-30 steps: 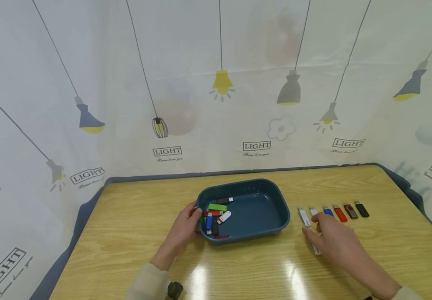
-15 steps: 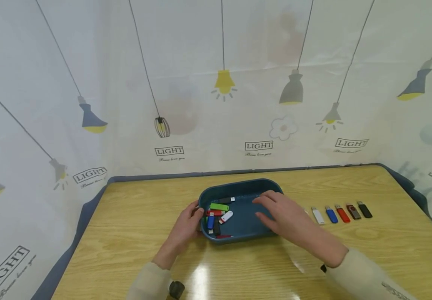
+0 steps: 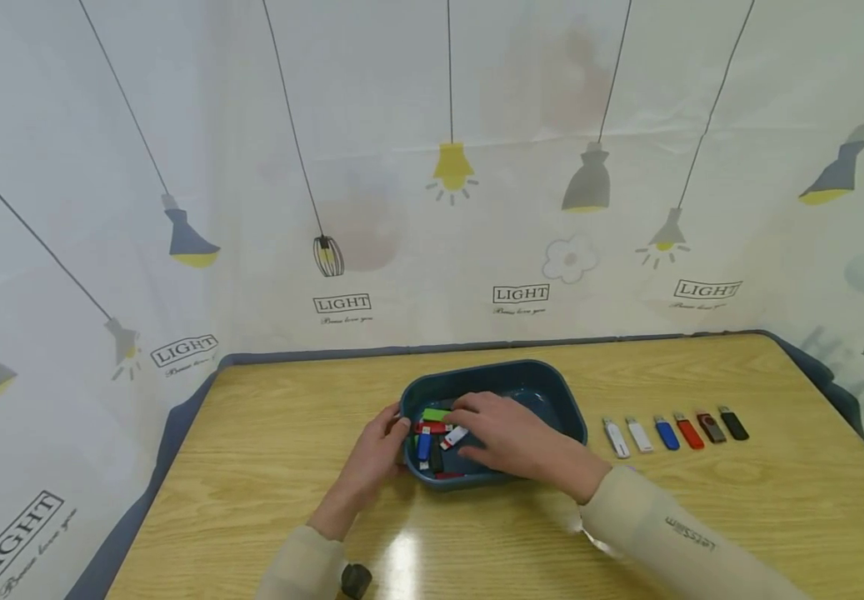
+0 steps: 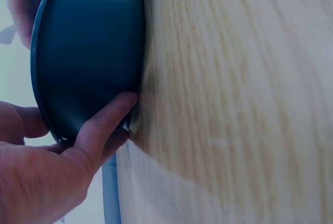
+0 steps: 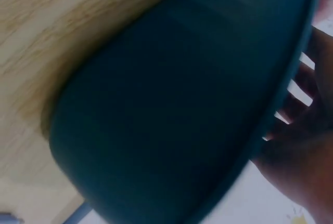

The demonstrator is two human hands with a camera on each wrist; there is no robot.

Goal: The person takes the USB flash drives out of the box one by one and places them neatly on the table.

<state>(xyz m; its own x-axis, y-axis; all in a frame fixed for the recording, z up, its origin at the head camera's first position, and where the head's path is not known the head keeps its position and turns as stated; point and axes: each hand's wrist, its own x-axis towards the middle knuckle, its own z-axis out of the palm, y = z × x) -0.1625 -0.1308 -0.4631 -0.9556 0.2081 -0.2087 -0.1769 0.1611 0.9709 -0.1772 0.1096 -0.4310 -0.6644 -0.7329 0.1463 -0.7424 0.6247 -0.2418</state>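
A dark blue plastic bin [image 3: 576, 417] stands on the table, with several USB flash drives heaped at its left end. Among them are a blue flash drive [image 3: 424, 444], a green flash drive [image 3: 435, 414] and a white flash drive [image 3: 453, 438]. My left hand [image 3: 373, 454] grips the bin's left end, thumb at the rim and fingers along the outer wall, as the left wrist view confirms. Over the bin's inside reaches my right hand [image 3: 510, 435], fingers apart and extended toward the heap, holding nothing visible. The bin wall [image 5: 166, 104] hides its fingertips in the right wrist view.
Right of the bin lies a row of flash drives: two white, including one white drive [image 3: 616, 438], then a blue drive [image 3: 666, 432], red drive [image 3: 689, 431], brown drive [image 3: 711, 427] and black drive [image 3: 734, 423]. A lamp-printed curtain [image 3: 402, 317] hangs behind the table [image 3: 267, 467].
My right hand has moved left from the row of flash drives, across the bin's right side, to above the heap inside. My left hand keeps its grip on the bin.
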